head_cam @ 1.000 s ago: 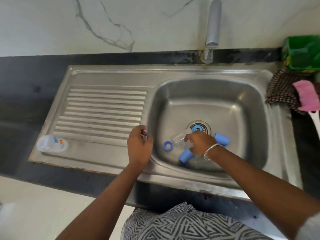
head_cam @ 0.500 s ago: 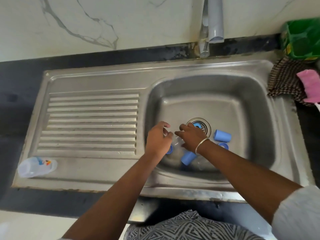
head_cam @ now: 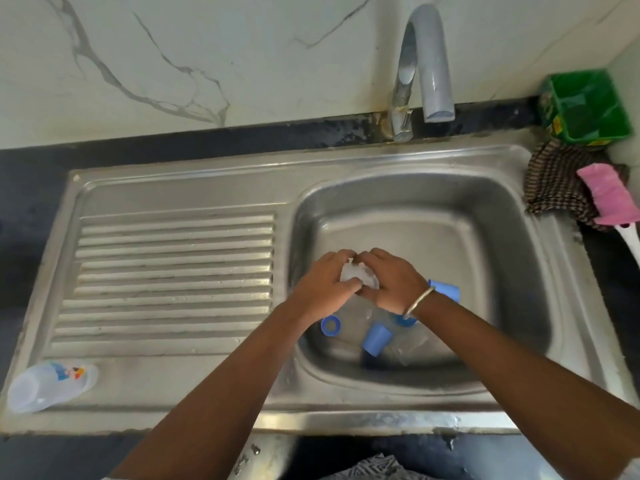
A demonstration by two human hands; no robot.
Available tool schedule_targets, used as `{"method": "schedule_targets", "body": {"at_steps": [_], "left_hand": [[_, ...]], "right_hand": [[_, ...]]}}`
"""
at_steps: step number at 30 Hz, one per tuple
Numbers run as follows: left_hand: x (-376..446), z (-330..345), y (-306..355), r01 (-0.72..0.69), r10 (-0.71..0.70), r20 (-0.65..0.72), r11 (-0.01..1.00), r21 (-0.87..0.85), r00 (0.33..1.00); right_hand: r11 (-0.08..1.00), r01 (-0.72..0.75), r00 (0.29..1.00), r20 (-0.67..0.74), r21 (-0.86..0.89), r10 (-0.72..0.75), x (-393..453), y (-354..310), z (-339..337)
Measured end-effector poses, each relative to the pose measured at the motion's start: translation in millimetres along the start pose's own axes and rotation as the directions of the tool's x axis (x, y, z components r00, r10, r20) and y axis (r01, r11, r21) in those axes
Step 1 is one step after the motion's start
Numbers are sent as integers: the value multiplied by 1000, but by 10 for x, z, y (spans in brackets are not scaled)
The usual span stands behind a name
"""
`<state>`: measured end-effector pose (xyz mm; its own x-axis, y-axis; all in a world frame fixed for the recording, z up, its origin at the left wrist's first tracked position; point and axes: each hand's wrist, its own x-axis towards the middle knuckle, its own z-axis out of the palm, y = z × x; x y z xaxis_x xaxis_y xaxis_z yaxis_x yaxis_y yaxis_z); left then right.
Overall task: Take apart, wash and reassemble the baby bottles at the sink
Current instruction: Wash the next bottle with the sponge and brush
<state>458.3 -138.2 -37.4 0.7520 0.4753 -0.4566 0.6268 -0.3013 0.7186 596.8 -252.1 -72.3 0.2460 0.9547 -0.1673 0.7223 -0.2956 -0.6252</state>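
Observation:
Over the sink basin [head_cam: 491, 271], my left hand [head_cam: 323, 287] and my right hand [head_cam: 393, 280] meet and both grip a clear bottle part [head_cam: 358, 277] held between them. Below them on the basin floor lie a blue ring [head_cam: 330, 325], a blue cap [head_cam: 376, 339], a second blue cap [head_cam: 446, 291] behind my right wrist, and a clear bottle body [head_cam: 407, 346]. Another blue ring [head_cam: 403, 320] peeks from under my right wrist. A clear bottle with a printed picture [head_cam: 52, 382] lies on its side at the drainboard's front left corner.
A grey tap [head_cam: 426, 64] arches over the basin's back edge. At the right stand a green tub [head_cam: 585, 105], a checked cloth [head_cam: 557, 181] and a pink brush [head_cam: 609, 195]. The ribbed drainboard [head_cam: 173, 278] fills the left.
My left hand moved right from the basin's rim into the basin. Both hands came together and lifted the clear part off the floor. The camera tilted up.

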Motion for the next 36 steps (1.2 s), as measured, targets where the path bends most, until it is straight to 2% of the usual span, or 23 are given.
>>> {"method": "schedule_targets", "body": {"at_steps": [4,7,11,16,18,20,23,27,31,36], "left_hand": [[90,-40,203,-55,64,40,979,-196,997],[113,-76,331,-71,113,123,950,-304,986],[153,-52,462,-93,146,223,968,-231,964],[314,113,538,-45,62,80,979,-201,995],[358,151,603,21,-21,1,962,-273,1000],[401,175,675,67,-98,-60,919,-389,993],[457,186,789,41,-137,-162,871,-490,977],[567,153,912,-52,-69,-204,846,-531,976],[651,125,999,-78,-59,-232,837,-541,971],[733,113,1046,-75,-69,-208,788,-611,976]], "right_hand": [[961,-93,990,-81,259,118,-36,-45,-406],[942,-134,980,-102,308,173,-39,-20,-638],[905,-155,979,-61,396,194,9,23,-830],[886,-168,979,-36,432,203,87,54,-1065],[882,-190,951,-141,432,274,145,81,-1175],[908,-186,888,-330,376,319,279,128,-1287],[920,-164,806,-490,355,333,544,222,-1479],[930,-110,831,-480,350,279,857,190,-1729],[946,-125,859,-445,300,254,1004,161,-1831],[951,-20,880,-446,309,164,969,155,-1837]]}}
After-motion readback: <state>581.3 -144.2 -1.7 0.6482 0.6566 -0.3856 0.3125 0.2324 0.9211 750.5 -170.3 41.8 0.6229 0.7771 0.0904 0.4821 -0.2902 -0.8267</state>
